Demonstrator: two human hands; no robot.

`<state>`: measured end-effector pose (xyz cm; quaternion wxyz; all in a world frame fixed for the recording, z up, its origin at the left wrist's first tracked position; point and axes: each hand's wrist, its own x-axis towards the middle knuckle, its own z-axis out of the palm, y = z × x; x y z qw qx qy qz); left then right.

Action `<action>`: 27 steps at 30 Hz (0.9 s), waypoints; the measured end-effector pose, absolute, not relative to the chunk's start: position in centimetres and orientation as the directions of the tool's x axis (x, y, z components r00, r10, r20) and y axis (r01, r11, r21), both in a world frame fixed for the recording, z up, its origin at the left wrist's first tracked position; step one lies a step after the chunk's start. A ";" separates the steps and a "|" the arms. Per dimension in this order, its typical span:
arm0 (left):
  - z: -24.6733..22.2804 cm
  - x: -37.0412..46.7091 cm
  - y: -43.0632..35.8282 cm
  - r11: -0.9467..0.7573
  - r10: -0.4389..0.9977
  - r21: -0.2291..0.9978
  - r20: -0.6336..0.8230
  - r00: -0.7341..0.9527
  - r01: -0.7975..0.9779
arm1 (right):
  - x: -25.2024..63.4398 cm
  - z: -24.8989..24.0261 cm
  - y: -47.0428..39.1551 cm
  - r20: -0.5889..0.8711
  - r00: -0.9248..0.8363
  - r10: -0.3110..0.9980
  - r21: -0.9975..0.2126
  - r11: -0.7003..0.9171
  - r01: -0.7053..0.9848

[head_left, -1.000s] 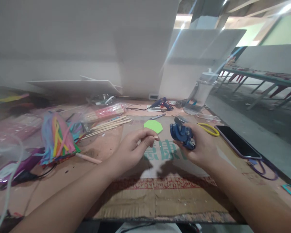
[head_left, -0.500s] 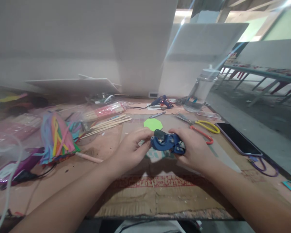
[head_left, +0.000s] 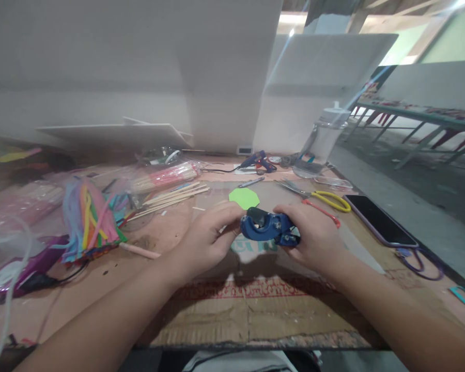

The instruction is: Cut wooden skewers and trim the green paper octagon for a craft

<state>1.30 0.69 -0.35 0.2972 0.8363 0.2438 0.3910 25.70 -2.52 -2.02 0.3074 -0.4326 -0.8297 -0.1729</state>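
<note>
The blue hand tool (head_left: 269, 230) is what I watch on my feed, just below the middle of the frame, its curved end pointing left. Largest first: a grey-white panel (head_left: 120, 62) fills the upper left and centre. Below it I see the pinkish bench (head_left: 166, 230) spreading across the frame, with brown cardboard (head_left: 217, 328) along its lower centre edge.

Over that surface come the two hands. The right hand (head_left: 313, 232), right of centre, has its fingers wrapped round the tool's right end. The left hand (head_left: 213, 232), left of centre, has its thumb and forefinger brought close to the curved end; the tips are partly hidden, so I cannot tell whether they pinch anything.

Left of centre stands a bundle of coloured strips (head_left: 87, 217). Towards the upper right I have a clear bottle (head_left: 320, 147), upright, and at the right a dark-screened phone (head_left: 380, 219) lying flat. Scissors (head_left: 308, 195) with yellow and red handles lie between the phone and the centre. At upper centre rests a glue gun (head_left: 253, 160). Smaller still, a green paper octagon (head_left: 243, 197) lies just beyond the hands, and a pen (head_left: 251, 182) just behind that.
</note>
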 end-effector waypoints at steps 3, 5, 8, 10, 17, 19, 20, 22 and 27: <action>-0.6 1.5 0.7 -0.680 0.659 0.718 0.510 0.552 0.148 | 26.0 -1.9 -2.5 0.674 -0.441 0.593 0.078 0.536 0.840; -0.7 1.7 0.6 -0.635 0.697 0.761 0.489 0.525 0.135 | 26.2 -1.7 -2.4 0.678 -0.462 0.572 0.127 0.527 0.840; -0.8 1.8 0.4 -0.576 0.736 0.810 0.453 0.502 0.114 | 26.4 -1.3 -2.5 0.676 -0.499 0.542 0.191 0.525 0.829; -0.8 1.8 0.4 -0.563 0.737 0.821 0.447 0.507 0.095 | 26.4 -1.1 -2.6 0.673 -0.515 0.531 0.219 0.522 0.825; -0.9 1.5 0.7 -0.609 0.703 0.787 0.482 0.524 0.094 | 26.6 -0.9 -2.9 0.677 -0.542 0.499 0.253 0.533 0.807; -0.8 1.4 0.7 -0.629 0.686 0.771 0.490 0.539 0.099 | 26.6 -1.0 -3.0 0.668 -0.546 0.505 0.236 0.552 0.800; -0.7 1.4 0.7 -0.636 0.678 0.765 0.492 0.546 0.100 | 26.7 -1.0 -3.0 0.661 -0.548 0.512 0.221 0.565 0.795; -0.5 1.3 0.6 -0.652 0.660 0.753 0.503 0.558 0.091 | 26.7 -1.0 -3.1 0.651 -0.554 0.519 0.196 0.590 0.783; -0.2 1.5 0.5 -0.674 0.658 0.730 0.525 0.540 0.112 | 27.0 -1.1 -2.9 0.663 -0.576 0.478 0.234 0.598 0.766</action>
